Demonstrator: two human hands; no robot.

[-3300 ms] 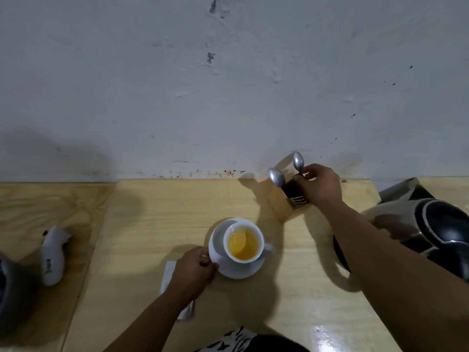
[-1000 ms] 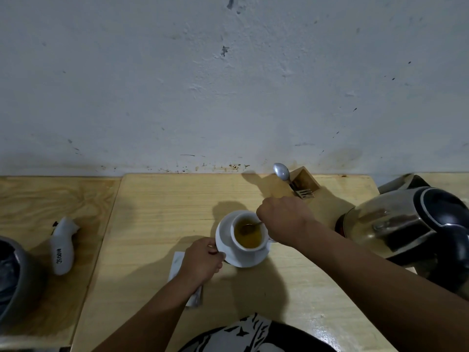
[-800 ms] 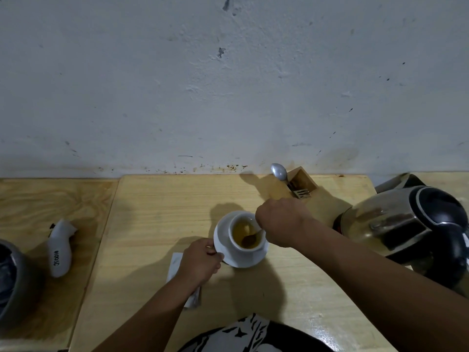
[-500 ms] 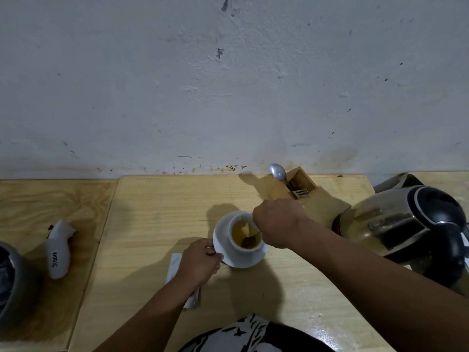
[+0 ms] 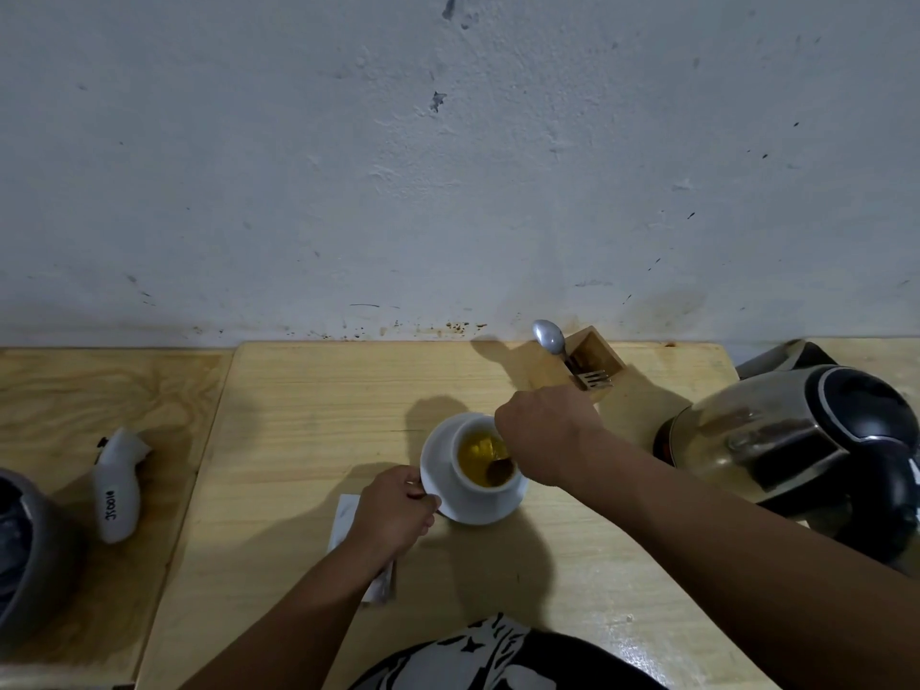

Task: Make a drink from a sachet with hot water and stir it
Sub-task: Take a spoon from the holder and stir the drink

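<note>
A white cup (image 5: pixel 470 483) full of yellow drink stands on a white saucer (image 5: pixel 438 470) in the middle of the wooden table. My right hand (image 5: pixel 547 435) hovers over the cup's right side, shut on a spoon (image 5: pixel 499 471) whose bowl dips into the drink at the near right. My left hand (image 5: pixel 396 510) pinches the saucer's left rim. A white sachet (image 5: pixel 343 515) lies on the table under my left hand, mostly hidden by it and my wrist.
A wooden cutlery holder (image 5: pixel 590 363) with a spoon and a fork stands behind the cup by the wall. A steel and black kettle (image 5: pixel 796 440) sits at the right. On the left table lie a white handle-shaped object (image 5: pixel 117 490) and a dark pot (image 5: pixel 25 555).
My right hand took a spoon from the holder and brought it into the cup. Over the last second the spoon's bowl has circled in the drink. My left hand stays on the saucer.
</note>
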